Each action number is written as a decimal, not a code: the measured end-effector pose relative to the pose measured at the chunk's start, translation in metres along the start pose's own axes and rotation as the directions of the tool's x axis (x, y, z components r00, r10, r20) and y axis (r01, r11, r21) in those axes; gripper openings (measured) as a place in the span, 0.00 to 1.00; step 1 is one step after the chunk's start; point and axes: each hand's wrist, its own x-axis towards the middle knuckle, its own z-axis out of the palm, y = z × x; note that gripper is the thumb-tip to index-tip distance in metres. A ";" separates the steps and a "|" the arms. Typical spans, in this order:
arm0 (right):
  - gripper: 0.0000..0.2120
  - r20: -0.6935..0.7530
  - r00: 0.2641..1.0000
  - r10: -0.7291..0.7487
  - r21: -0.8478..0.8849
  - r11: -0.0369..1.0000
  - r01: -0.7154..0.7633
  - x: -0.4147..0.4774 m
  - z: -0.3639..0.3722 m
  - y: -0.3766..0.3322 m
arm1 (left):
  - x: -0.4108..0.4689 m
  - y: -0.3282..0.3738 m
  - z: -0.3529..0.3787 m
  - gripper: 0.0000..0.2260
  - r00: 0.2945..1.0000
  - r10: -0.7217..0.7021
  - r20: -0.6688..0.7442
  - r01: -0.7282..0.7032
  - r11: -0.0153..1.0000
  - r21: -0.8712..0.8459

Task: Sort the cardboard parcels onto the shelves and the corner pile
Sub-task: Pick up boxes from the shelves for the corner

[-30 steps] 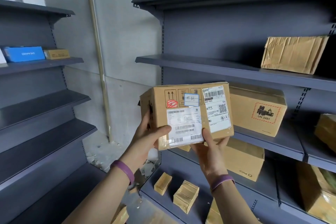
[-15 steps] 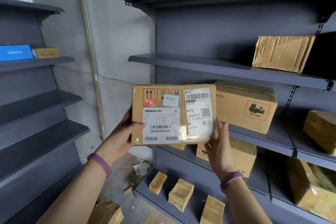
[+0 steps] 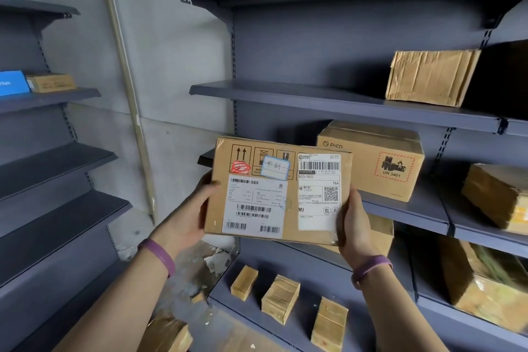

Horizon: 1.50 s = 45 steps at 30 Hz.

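Cardboard parcel (image 3: 288,200), flat and rectangular, is held in the air before the grey metal shelves (image 3: 343,100). Far off at its 9 o'clock, a blue box (image 3: 11,86) sits just beside a small brown carton (image 3: 51,82). The left hand (image 3: 194,214) grips the parcel's left edge, thumb on the front. The face carries up-arrows, a red scribble, a blue-bordered sticker and barcoded white labels reading "855-855", "NA", "WU". The right hand (image 3: 354,226) clasps the right edge. At 3 o'clock stands a smooth box (image 3: 368,163) printed "PICO" and "UN 3481"; at 1 o'clock, a crumpled taped parcel (image 3: 431,77).
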 end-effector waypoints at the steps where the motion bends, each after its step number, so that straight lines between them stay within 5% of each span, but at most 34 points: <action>1: 0.22 -0.005 1.000 0.008 -0.012 1.000 -0.009 -0.002 0.001 -0.001 | 0.001 0.004 0.002 0.17 1.000 -0.027 0.003 0.027 0.999 -0.041; 7: 0.22 -0.074 0.996 -0.049 -0.066 0.997 0.044 -0.014 0.006 -0.002 | 0.035 0.003 0.003 0.32 0.984 -0.148 -0.098 0.145 0.989 -0.037; 18: 0.24 -0.427 0.903 -0.051 -0.026 0.999 0.043 -0.066 -0.034 -0.008 | 0.077 -0.022 0.057 0.31 0.958 -0.239 0.158 0.227 0.970 0.085; 30: 0.23 -0.855 0.510 -0.091 0.007 0.982 0.188 -0.198 -0.183 -0.032 | 0.047 -0.076 0.267 0.33 0.741 -0.324 0.589 0.223 0.945 0.239; 37: 0.25 -0.932 0.342 -0.122 -0.032 0.966 0.258 -0.286 -0.297 -0.057 | -0.007 -0.110 0.427 0.35 0.584 -0.347 0.734 0.207 0.938 0.279; 42: 0.30 -0.953 0.267 -0.146 -0.070 0.959 0.276 -0.345 -0.380 -0.082 | -0.054 -0.134 0.538 0.44 0.547 -0.371 0.751 0.218 0.929 0.300; 45: 0.24 -0.968 0.213 -0.130 -0.068 0.958 0.278 -0.378 -0.427 -0.094 | -0.082 -0.142 0.596 0.30 0.540 -0.369 0.757 0.217 0.929 0.299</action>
